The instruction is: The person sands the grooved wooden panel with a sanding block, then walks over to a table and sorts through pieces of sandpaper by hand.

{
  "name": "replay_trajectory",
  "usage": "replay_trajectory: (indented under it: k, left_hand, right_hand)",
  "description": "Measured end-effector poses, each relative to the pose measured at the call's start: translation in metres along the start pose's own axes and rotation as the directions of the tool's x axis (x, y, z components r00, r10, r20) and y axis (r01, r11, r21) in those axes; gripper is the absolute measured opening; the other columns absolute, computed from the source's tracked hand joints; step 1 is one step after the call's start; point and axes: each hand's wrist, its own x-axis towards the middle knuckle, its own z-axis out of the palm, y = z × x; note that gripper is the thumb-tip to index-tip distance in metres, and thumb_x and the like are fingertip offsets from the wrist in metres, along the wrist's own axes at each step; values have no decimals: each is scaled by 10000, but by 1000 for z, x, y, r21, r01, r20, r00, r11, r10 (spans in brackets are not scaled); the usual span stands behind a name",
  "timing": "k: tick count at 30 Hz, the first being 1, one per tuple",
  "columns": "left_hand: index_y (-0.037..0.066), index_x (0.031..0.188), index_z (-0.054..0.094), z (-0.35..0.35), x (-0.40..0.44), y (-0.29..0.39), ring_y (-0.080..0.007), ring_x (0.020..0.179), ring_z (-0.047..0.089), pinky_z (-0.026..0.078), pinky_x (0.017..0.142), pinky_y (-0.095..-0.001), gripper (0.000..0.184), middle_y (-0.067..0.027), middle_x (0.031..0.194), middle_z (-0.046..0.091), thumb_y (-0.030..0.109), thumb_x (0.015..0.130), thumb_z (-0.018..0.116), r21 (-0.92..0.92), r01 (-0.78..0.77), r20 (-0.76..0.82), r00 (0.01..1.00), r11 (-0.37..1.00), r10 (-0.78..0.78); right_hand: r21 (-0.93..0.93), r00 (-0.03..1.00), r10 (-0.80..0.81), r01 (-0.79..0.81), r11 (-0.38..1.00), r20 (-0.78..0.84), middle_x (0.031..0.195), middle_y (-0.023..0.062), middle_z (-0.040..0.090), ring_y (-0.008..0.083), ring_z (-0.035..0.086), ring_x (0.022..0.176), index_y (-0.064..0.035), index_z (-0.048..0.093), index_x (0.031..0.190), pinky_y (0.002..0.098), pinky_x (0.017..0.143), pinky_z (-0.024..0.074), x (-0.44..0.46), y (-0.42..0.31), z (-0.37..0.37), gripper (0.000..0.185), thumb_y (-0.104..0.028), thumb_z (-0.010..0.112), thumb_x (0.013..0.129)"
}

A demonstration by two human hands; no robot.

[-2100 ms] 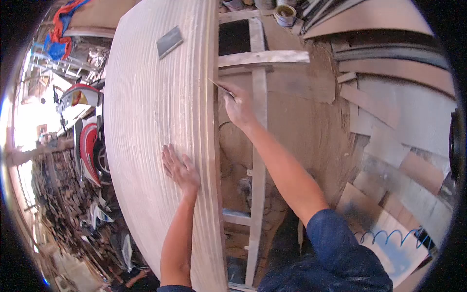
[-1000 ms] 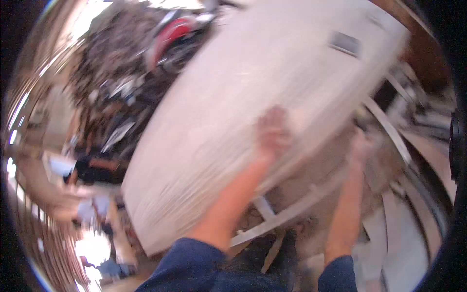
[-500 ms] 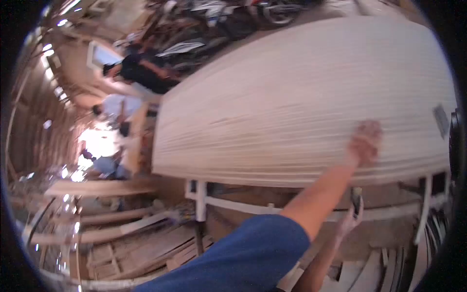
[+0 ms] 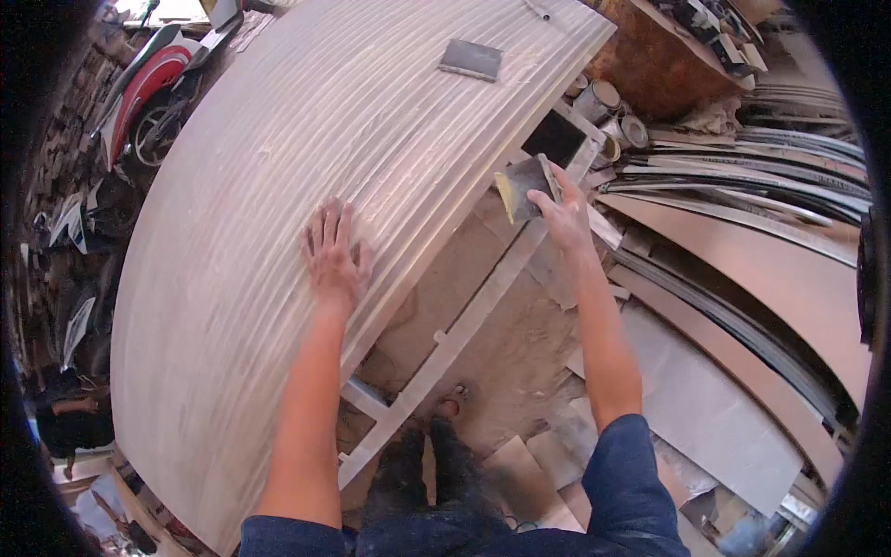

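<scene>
My left hand (image 4: pixel 334 260) lies flat on a large pale panel (image 4: pixel 251 186) with many parallel ridges, its fingers spread and holding nothing. Off the panel's near edge, my right hand (image 4: pixel 566 213) grips a dark grey sanding block (image 4: pixel 532 186) with a yellowish edge; it is held in the air, apart from the panel. A second flat dark grey block (image 4: pixel 471 59) rests on the panel, ahead of my left hand. Near the panel's far end lies a thin rod-like piece (image 4: pixel 536 9), partly cut off by the view.
A pale metal frame (image 4: pixel 455 339) stands below the panel's edge. Paint cans (image 4: pixel 603 97) sit at the back right. Long curved strips (image 4: pixel 742 167) and flat boards (image 4: pixel 705 399) are stacked on the right. Motorbikes (image 4: pixel 153 102) stand on the left, and a person (image 4: pixel 74 418) is at the lower left.
My view has swung round towards the panel's other end and down. My left hand stays flat on the panel. The right hand, still gripping the sanding block, now shows higher and more clearly.
</scene>
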Motion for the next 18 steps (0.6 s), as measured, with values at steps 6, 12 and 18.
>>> replay_trajectory:
  k: [6,12,18]
  left_hand:
    - [129,1464,401,-2,0,1,-296,1450,248,148,1190,-492,638,-79,1561,313,262,862,567,-9,0,7,1000,1000,0]
    - [115,1459,404,-2,0,1,-312,1448,249,145,1187,-499,626,-96,1556,321,263,871,559,-38,-21,7,1000,999,21]
    - [96,1454,408,-3,-2,2,-314,1450,243,137,1183,-501,609,-108,1552,325,261,882,539,-54,-37,27,999,998,39]
  right_hand:
    - [-219,987,-87,115,969,135,1306,152,599,221,560,1210,25,532,1327,324,1047,410,-13,-14,26,562,-84,652,788]
    - [125,795,38,-143,982,605,1399,137,522,237,489,1293,-49,435,1427,373,1107,367,-153,-36,90,635,-91,637,827]
    - [684,826,443,-547,482,349,1258,80,596,192,583,1121,-11,487,1341,354,975,472,-275,-30,114,490,-61,664,887]
